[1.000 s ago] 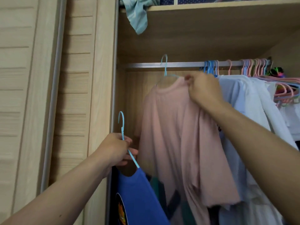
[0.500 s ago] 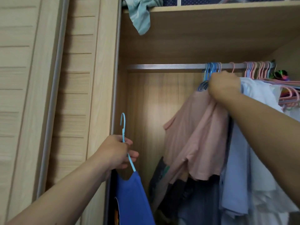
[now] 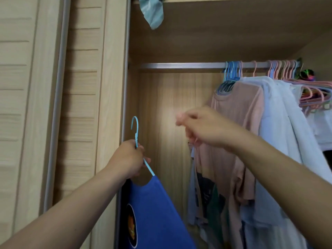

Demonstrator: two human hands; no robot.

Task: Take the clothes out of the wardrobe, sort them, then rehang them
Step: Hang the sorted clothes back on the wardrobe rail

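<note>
My left hand (image 3: 128, 158) grips a light blue hanger (image 3: 136, 130) just below its hook, low at the wardrobe's left edge. A blue shirt (image 3: 154, 209) with a round dark print hangs from that hanger. My right hand (image 3: 203, 128) is blurred in mid-air in front of the wardrobe's back panel, fingers loosely curled, holding nothing. A pink shirt (image 3: 240, 112) hangs on the metal rail (image 3: 179, 65), pushed up against white and pale blue garments (image 3: 280, 123) on the right.
Several blue and pink hanger hooks (image 3: 233, 69) crowd the rail's right end, with empty pink hangers (image 3: 316, 94) beyond. A teal cloth (image 3: 152, 13) droops from the top shelf. The slatted sliding door (image 3: 80, 105) stands at the left. Rail's left half is bare.
My right hand has let go of the pink shirt, now bunched at the right of the rail, and drawn back down and left. My left hand still holds the blue shirt's hanger.
</note>
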